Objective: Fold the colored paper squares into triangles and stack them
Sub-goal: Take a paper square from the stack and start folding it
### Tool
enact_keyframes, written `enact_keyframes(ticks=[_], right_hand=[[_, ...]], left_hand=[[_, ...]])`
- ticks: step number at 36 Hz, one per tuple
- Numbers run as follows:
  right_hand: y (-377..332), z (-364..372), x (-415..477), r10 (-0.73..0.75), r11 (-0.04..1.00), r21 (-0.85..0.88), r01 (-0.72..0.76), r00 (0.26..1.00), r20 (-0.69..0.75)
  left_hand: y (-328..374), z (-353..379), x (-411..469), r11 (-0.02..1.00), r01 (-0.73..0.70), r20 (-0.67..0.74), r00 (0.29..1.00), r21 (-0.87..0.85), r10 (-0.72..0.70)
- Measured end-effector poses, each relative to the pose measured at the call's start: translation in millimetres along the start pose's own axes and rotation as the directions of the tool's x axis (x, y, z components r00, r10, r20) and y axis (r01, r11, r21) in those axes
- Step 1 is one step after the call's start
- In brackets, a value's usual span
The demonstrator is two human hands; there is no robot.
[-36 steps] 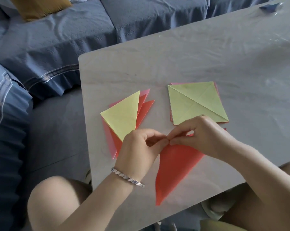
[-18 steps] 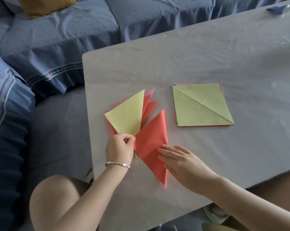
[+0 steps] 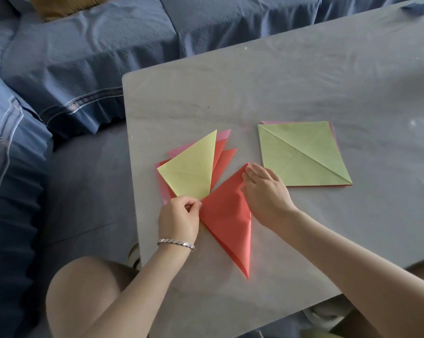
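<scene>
A red folded triangle (image 3: pixel 227 220) lies flat on the grey table (image 3: pixel 303 81), its long point toward the near edge. My left hand (image 3: pixel 179 217) pinches its left corner. My right hand (image 3: pixel 264 191) lies flat with straight fingers on its upper right edge, fingertips near the top corner. Left of it sits a fanned stack of folded triangles (image 3: pixel 191 172), yellow on top with red and pink beneath. To the right rests a pile of paper squares (image 3: pixel 301 153), the top one light green with diagonal creases.
The table's left edge runs close to the triangle stack, its near edge just below the red triangle's tip. A blue covered sofa (image 3: pixel 84 57) surrounds the table at left and back. My knees show below the table.
My right hand slid up along the red triangle's edge toward its top corner. My left hand kept pinching the left corner. Before that, both hands laid the red triangle down flat.
</scene>
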State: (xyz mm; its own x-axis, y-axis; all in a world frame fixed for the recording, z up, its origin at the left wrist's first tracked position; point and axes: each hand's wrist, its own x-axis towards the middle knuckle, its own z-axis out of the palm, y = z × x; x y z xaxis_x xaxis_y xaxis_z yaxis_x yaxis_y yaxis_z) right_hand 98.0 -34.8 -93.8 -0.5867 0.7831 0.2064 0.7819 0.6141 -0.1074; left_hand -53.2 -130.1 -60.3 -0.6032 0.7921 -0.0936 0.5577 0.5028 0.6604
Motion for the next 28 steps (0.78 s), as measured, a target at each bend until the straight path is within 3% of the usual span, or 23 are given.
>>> enact_keyframes(ticks=[5, 14, 28], right_hand=[[4.9, -1.9, 16.2, 0.047, 0.997, 0.067, -0.047, 0.999, 0.006], [12.5, -21.2, 0.6, 0.007, 0.999, 0.032, -0.02, 0.932, 0.361], [-6.7, -38.6, -59.0, -0.149, 0.977, 0.204, 0.058, 0.873, 0.464]], left_hand=[[-0.8, -0.6, -0.6, 1.0, 0.003, 0.0, 1.0, 0.012, -0.003], [0.2, 0.4, -1.7, 1.0, -0.01, -0.032, 0.999, 0.018, 0.01], [-1.5, 1.2, -2.3, 1.0, -0.017, -0.031, 0.999, 0.018, 0.018]])
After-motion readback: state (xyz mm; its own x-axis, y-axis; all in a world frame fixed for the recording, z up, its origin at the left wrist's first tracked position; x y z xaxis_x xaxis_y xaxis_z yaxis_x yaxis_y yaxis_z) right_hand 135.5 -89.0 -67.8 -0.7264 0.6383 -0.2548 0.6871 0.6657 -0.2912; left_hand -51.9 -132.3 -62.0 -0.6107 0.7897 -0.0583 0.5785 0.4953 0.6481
